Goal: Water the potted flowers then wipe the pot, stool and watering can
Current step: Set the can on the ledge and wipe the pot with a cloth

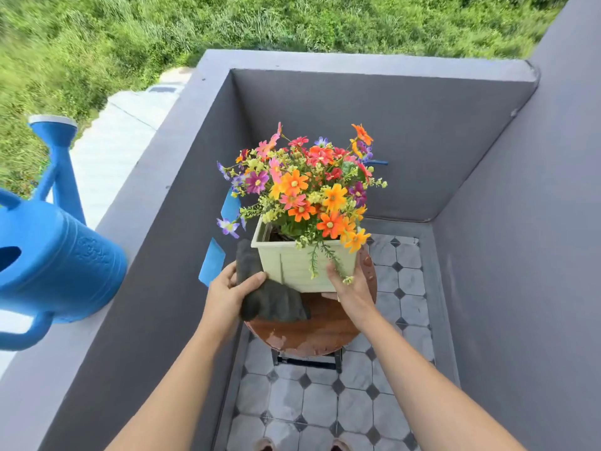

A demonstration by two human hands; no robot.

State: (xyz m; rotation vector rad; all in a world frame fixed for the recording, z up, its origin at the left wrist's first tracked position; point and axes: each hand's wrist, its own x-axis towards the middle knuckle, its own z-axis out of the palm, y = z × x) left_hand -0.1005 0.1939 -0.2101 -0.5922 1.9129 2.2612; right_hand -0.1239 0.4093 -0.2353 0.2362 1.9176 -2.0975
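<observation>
Cloth (271, 302) gripped by left hand (227, 289), fingers curled, against pot (299, 266) for wiping; right hand (351, 288) clasps near-right corner, steadying it.

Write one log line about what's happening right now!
step: wiping pot | left hand: grips cloth against pot | right hand: holds pot | watering can: on ledge

Grey parapet walls (357, 125), octagon-tiled floor (318, 405), blue patches (213, 262) on wall, grass (195, 21) beyond
</observation>
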